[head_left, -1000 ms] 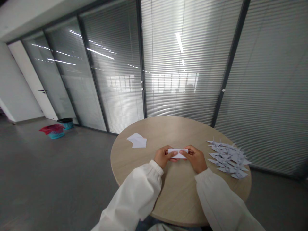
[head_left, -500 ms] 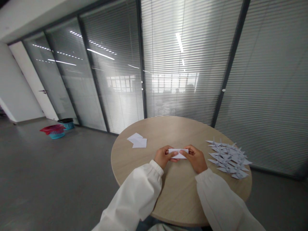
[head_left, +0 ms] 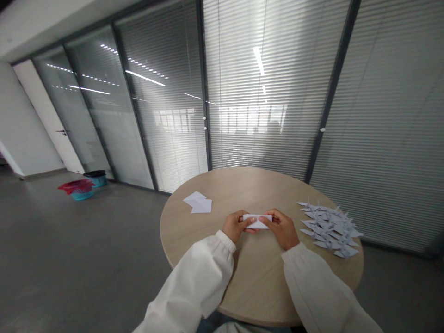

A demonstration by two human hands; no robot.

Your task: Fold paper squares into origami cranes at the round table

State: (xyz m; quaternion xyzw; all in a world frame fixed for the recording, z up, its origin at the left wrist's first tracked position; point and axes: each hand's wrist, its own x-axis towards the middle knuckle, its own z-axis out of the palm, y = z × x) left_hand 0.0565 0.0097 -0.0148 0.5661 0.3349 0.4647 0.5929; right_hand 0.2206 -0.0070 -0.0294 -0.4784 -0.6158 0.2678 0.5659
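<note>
Between my hands is a small white sheet of paper [head_left: 257, 224], folded into a narrow rectangle and held level over the middle of the table. My left hand [head_left: 237, 225] grips its left end, thumb on top and fingers behind and below. At the other end my right hand [head_left: 281, 227] pinches it the same way, and the two thumb tips nearly meet at the paper's centre. Loose white paper squares [head_left: 200, 203] lie overlapping on the table, left of my left hand. Right of my right hand spreads a cluster of folded paper cranes [head_left: 329, 229].
The round wooden table [head_left: 253, 185] stands close to a glass partition [head_left: 263, 92] with blinds. On the floor at the left are a blue basket with a red liner [head_left: 78, 188] and another with a black liner [head_left: 97, 177]. A white door [head_left: 48, 115] is farther left.
</note>
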